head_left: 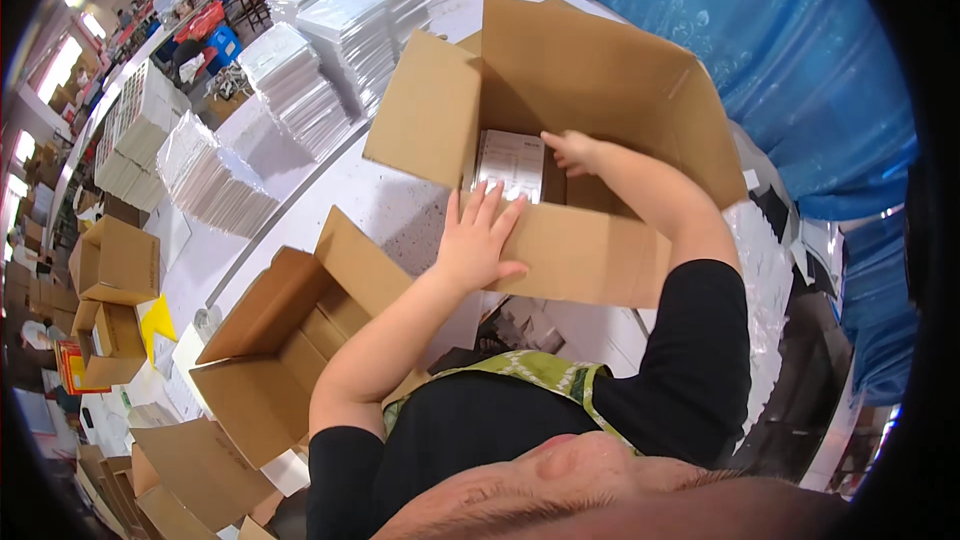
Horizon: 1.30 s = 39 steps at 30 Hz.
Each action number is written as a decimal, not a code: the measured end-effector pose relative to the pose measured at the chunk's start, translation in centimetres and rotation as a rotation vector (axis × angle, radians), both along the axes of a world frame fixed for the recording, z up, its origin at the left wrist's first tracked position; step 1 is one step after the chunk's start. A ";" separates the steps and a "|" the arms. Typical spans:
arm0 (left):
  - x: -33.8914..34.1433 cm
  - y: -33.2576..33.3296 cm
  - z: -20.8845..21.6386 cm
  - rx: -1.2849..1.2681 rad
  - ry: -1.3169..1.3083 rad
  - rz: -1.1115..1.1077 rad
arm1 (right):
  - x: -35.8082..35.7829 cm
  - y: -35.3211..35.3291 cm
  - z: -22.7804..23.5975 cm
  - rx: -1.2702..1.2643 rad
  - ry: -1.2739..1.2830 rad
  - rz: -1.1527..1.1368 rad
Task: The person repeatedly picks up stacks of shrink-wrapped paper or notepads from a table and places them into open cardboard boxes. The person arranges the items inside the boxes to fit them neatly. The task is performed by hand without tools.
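A large cardboard box stands in front of me with its flaps spread outward. At its left inner side lies a white plastic-wrapped stack of printed sheets. My left hand rests with fingers spread on the box's near flap, the fingertips reaching over its edge by the stack. Over the box's opening, my right hand has its index finger stretched to the stack's upper right corner, with the other fingers loosely bent. Nothing shows in either hand. How deep the stack goes is hidden.
A second open cardboard box stands at my left. Wrapped white stacks line the table at the back left, and more cartons sit further left. A blue curtain hangs behind the box at the right.
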<state>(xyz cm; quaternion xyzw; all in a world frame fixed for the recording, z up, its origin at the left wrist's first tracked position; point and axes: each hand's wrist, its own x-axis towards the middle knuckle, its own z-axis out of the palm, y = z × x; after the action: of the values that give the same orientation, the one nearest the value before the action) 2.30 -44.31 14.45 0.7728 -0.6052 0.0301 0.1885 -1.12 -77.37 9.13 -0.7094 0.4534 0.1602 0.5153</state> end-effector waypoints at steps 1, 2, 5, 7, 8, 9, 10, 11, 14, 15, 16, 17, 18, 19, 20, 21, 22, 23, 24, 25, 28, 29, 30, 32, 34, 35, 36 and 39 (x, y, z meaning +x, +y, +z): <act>0.0 -0.2 -1.6 -0.023 -0.025 0.014 | 0.3 -1.1 -3.1 0.048 0.071 -0.005; -0.4 -0.2 -3.0 -0.039 -0.050 0.035 | 0.5 -2.3 -5.9 0.107 0.131 0.004; -0.5 0.0 -5.3 -0.090 -0.099 0.062 | 0.7 -1.1 -11.2 0.163 0.162 -0.127; -0.3 -1.2 -5.1 -0.128 -0.113 0.035 | 0.4 -1.9 -15.3 0.174 0.160 -0.136; -0.4 -1.1 -5.1 -0.116 -0.106 0.031 | 0.0 -1.7 -18.0 0.394 0.035 -0.174; -0.3 -1.1 -5.1 -0.111 -0.107 0.033 | 0.4 -1.2 -19.4 0.607 -0.086 -0.204; -0.2 -1.0 -5.0 -0.106 -0.108 0.034 | 0.8 -0.9 -20.4 0.669 -0.113 -0.279; -0.2 -0.9 -5.2 -0.098 -0.109 0.036 | 1.4 0.2 -19.6 0.731 -0.137 -0.355; -0.3 -1.7 -5.0 -0.126 -0.060 0.042 | 0.9 1.0 -18.4 0.819 -0.257 -0.487; -0.3 -1.7 -5.0 -0.136 -0.049 0.043 | 0.8 1.1 -18.3 0.833 -0.312 -0.512; -0.2 -1.7 -5.1 -0.132 -0.048 0.039 | 0.8 0.9 -18.0 0.908 -0.296 -0.571; -0.1 -1.8 -5.1 -0.130 -0.047 0.041 | 0.7 0.5 -18.0 0.960 -0.279 -0.538; -0.1 -1.7 -5.2 -0.126 -0.046 0.041 | 0.6 0.1 -18.0 1.012 -0.261 -0.506; -0.1 -1.6 -5.3 -0.130 -0.044 0.045 | 0.4 -0.2 -18.1 1.064 -0.242 -0.474; -0.1 -1.9 -5.1 -0.136 -0.044 0.046 | 0.2 -0.9 -18.5 1.021 -0.257 -0.370; -0.1 -2.0 -5.0 -0.142 -0.043 0.046 | 0.1 -1.5 -18.8 1.016 -0.232 -0.336; -0.2 -2.2 -4.8 -0.145 -0.039 0.048 | -0.1 -2.0 -18.9 1.011 -0.207 -0.303; -0.2 -1.9 -5.0 -0.144 -0.040 0.049 | 0.1 -1.9 -19.3 1.010 -0.184 -0.268; -0.3 -1.8 -5.0 -0.144 -0.040 0.054 | 0.4 -1.3 -18.2 0.991 -0.183 -0.268; -0.3 -1.8 -5.1 -0.140 -0.045 0.049 | 0.6 -0.5 -16.9 0.973 -0.182 -0.268; -0.3 -1.7 -5.4 -0.126 -0.058 0.036 | 0.5 0.3 -17.1 0.935 -0.215 -0.238; -0.4 -1.7 -5.2 -0.121 -0.057 0.043 | 0.3 0.3 -17.9 0.925 -0.227 -0.219; -0.4 -1.7 -5.0 -0.118 -0.057 0.051 | 0.2 0.3 -18.8 0.900 -0.239 -0.224; -0.4 -1.8 -4.8 -0.089 -0.025 0.042 | 0.1 0.3 -20.5 0.851 -0.258 -0.222; -0.3 -1.6 -4.7 -0.079 -0.013 0.052 | 0.3 0.0 -21.1 0.888 -0.261 -0.308; -0.4 -1.5 -4.7 -0.084 -0.015 0.058 | 0.3 0.1 -20.9 0.904 -0.261 -0.351; -0.6 -1.4 -4.7 -0.089 -0.017 0.064 | 0.4 0.2 -20.4 0.906 -0.262 -0.379; -1.0 -0.9 -4.9 -0.088 -0.019 0.081 | 0.7 0.4 -20.1 0.864 -0.316 -0.388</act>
<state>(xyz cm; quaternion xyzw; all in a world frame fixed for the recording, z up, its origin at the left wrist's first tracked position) 1.28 -45.17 9.59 0.7872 -0.5735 0.0717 0.2152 -0.42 -76.99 -10.94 -0.3495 0.3855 0.1251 0.8447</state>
